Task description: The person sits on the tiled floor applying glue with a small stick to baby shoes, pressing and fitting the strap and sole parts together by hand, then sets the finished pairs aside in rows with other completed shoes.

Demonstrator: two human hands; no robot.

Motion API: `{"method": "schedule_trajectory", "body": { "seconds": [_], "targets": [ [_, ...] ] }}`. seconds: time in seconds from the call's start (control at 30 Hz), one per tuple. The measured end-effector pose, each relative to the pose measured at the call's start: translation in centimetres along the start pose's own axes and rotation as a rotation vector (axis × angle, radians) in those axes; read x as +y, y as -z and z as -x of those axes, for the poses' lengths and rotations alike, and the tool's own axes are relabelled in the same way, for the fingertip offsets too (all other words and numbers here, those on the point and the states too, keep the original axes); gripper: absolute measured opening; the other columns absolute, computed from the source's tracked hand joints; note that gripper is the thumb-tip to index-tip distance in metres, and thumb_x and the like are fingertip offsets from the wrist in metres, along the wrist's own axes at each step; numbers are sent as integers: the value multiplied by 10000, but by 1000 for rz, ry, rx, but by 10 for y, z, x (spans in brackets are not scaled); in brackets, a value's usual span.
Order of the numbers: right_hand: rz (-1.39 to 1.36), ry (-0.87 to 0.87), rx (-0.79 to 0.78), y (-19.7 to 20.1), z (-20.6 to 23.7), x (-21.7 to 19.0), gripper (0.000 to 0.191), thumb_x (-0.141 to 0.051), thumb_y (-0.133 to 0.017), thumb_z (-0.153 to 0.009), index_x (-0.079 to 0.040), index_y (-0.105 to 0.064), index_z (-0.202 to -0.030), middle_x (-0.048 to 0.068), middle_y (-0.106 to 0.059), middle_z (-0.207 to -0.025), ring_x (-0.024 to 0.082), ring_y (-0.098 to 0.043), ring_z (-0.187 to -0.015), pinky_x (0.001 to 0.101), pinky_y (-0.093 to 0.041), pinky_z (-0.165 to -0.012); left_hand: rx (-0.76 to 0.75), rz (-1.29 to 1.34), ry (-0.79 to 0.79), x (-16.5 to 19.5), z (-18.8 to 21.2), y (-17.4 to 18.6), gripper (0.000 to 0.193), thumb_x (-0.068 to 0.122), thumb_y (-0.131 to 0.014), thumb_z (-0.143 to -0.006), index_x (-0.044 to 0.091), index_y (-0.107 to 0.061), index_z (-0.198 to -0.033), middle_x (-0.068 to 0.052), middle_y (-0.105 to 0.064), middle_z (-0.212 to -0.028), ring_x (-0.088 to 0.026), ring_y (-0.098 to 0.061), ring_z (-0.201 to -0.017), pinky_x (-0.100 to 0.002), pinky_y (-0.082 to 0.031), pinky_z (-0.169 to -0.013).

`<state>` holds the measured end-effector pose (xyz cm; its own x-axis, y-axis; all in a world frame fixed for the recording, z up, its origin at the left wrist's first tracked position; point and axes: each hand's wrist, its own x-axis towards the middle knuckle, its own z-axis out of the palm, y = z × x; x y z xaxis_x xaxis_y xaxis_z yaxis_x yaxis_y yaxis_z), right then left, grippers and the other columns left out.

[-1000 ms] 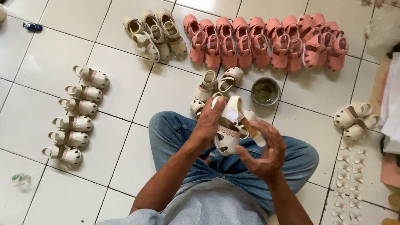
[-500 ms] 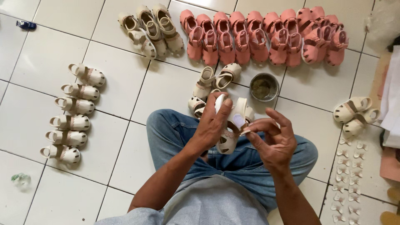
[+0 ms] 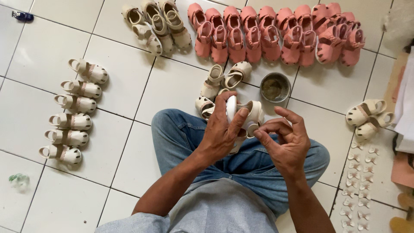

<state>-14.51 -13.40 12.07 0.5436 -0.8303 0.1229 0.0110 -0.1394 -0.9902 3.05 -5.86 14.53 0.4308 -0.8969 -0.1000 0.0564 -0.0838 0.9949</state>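
Person's sitting cross-legged on the white tile floor [image 3: 129,99], jeans on; the left hand [image 3: 222,133] is wrapped around a small cream sandal [image 3: 250,114], held up over the lap, thumb across the pale sole; its long axis runs roughly left-right, sole side turned up and toward the person, though I can't tell which end is the toe; the right hand [image 3: 286,140] is just beside it, fingers curled narrow and pinching at the sandal's edge, maybe on some tiny bit I can't make out; six cream sandals [image 3: 73,112] in a column on the left; a row of pink sandals [image 3: 276,34] along the top, too overlapped for me to count; one small round metal tin [image 3: 275,87] just past the knees; rows of little bow trims [image 3: 358,181] off to the right.
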Motion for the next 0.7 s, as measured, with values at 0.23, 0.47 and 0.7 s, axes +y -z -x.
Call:
{"method": "schedule_trajectory", "body": {
  "seconds": [0.23,0.47,0.7],
  "targets": [
    [121,25,-1,-1,-2,-1,624,30,-781,-894,-18,-468,-1433,83,-726,-953,110,-723,-914,249,-619,-817,-38,15,26,-5,1,0,566,417,-540,-1036,42,-372,-1426,-136,-600,-1095,-167,-719,-768,-281,-639,-602],
    [260,119,29,-4,-1,-2,650,10,-804,-889,-11,-460,-1440,91,-697,-1011,104,-686,-918,234,-575,-807,-108,105,46,-10,-2,4,692,371,-691,-924,51,-340,-1427,-113,-563,-1157,-177,-701,-830,-295,-622,-675],
    [60,100,46,-18,2,-2,665,-14,-791,-938,-16,-442,-1505,114,-670,-1184,130,-684,-1036,261,-564,-988,-72,325,-74,-45,-3,-3,616,298,-736,-1006,70,-405,-1472,-74,-538,-1257,-157,-584,-1142,-293,-538,-955]
  ]
}}
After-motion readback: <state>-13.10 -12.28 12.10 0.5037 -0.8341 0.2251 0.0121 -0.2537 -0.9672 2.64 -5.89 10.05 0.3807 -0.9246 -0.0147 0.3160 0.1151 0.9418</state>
